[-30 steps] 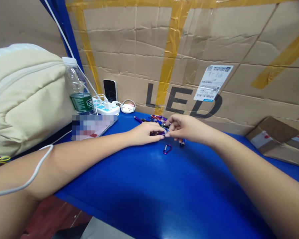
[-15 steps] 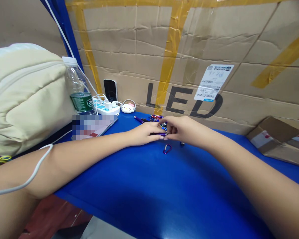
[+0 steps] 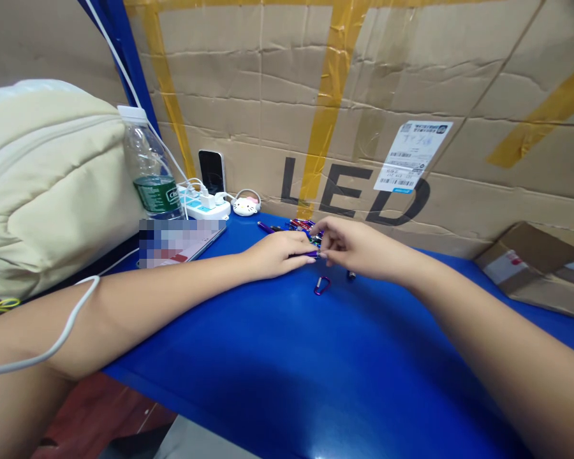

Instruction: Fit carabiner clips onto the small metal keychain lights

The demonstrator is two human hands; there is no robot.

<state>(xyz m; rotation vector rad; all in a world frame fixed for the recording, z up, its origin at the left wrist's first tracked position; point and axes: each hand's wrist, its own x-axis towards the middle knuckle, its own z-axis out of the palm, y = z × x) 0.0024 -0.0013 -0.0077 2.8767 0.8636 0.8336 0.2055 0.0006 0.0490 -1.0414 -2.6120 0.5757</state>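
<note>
My left hand [image 3: 273, 255] rests on the blue table [image 3: 287, 331] with a slim purple metal pen [image 3: 308, 254] held in its fingers. My right hand [image 3: 351, 245] comes in from the other side, its fingertips pinching the pen's far end. Behind both hands lies a heap of several colourful slim pens [image 3: 302, 225]. A purple carabiner clip [image 3: 321, 286] lies just below the fingertips, and a dark pen end [image 3: 351, 275] sits under my right wrist side. Part of the heap is hidden behind my fingers.
A water bottle [image 3: 150, 167], a white power strip [image 3: 205, 205] with plugged-in cables, a phone [image 3: 212, 172] and a small white cat-face ornament [image 3: 245, 206] stand at the back left. A pixelated device [image 3: 179, 243] lies nearby, beside a cream padded bag [image 3: 48, 185]. Cardboard [image 3: 363, 115] forms the back wall; a flattened box [image 3: 530, 271] sits right.
My hands have stayed together around the purple pen. My right fingers have shifted slightly on its end, and the view has tilted a little.
</note>
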